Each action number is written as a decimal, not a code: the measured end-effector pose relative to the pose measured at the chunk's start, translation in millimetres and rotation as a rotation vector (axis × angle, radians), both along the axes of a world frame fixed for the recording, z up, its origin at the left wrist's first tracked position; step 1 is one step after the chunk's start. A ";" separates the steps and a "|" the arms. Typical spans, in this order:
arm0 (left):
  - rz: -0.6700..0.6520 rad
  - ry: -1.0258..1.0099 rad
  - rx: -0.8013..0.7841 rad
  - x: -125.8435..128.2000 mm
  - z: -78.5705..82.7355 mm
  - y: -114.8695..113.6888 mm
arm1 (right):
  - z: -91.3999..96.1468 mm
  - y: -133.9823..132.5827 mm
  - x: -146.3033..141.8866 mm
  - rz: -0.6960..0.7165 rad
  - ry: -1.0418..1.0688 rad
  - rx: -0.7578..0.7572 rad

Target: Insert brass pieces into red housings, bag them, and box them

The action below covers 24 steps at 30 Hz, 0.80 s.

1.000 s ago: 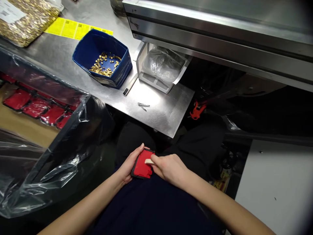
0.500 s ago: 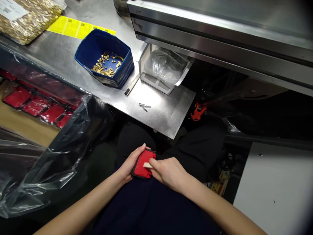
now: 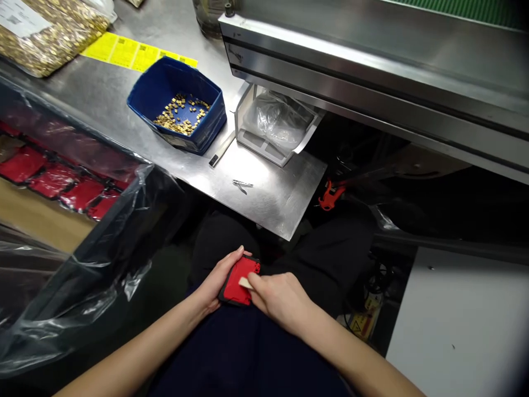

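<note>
On my lap, my left hand (image 3: 215, 281) holds a flat red plastic part with a black rim (image 3: 237, 279), thumb along its upper edge. My right hand (image 3: 279, 300) pinches a small pale stick-like tool (image 3: 245, 283) and presses its tip onto the red face of the part. Both hands sit below the front edge of a steel worktable (image 3: 285, 204).
On the worktable stand a blue bin of small gold pieces (image 3: 178, 110), a steel fixture with a plastic bag (image 3: 276, 122), tweezers (image 3: 242, 184) and yellow labels (image 3: 136, 54). A plastic-lined bin (image 3: 82, 259) with red parts (image 3: 58, 182) is on my left. A red clip (image 3: 329, 196) hangs under the machine.
My hands and the red part have stayed together on my lap; the tool tip slid slightly left across the red face. The view shifted a little.
</note>
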<state>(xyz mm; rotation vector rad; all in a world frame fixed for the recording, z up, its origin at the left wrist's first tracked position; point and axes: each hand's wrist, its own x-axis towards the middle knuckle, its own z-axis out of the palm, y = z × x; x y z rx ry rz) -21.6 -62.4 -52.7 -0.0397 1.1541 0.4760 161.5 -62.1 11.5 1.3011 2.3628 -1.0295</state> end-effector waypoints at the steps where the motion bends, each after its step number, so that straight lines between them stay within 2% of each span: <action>1: 0.001 -0.009 -0.003 -0.3 -0.4 0.2 | -0.2 -0.5 -1.3 -0.003 -0.007 0.018; 7: 0.008 0.037 -0.006 1.1 0.1 3.0 | 0.2 -2.4 -8.1 -0.027 -0.015 0.016; 10: 0.001 0.036 -0.005 0.4 5.1 3.9 | 0.0 10.1 -6.2 -0.068 -0.004 0.048; 12: 0.009 0.020 0.006 -3.3 10.8 1.7 | -0.9 25.4 3.1 -0.147 0.026 0.037; 14: 0.055 -0.032 0.019 -9.4 16.1 -3.0 | -4.9 44.5 16.9 -0.295 0.085 0.030; 17: 0.112 -0.154 0.090 -20.0 19.4 -11.9 | -19.4 78.7 35.5 -0.510 0.115 0.111; 21: 0.104 -0.267 0.125 -29.3 17.9 -18.6 | -40.7 123.1 60.8 -0.475 0.001 0.289; 24: 0.216 -0.309 0.081 -31.4 16.7 -18.9 | -48.0 142.4 104.5 -0.521 -0.142 0.412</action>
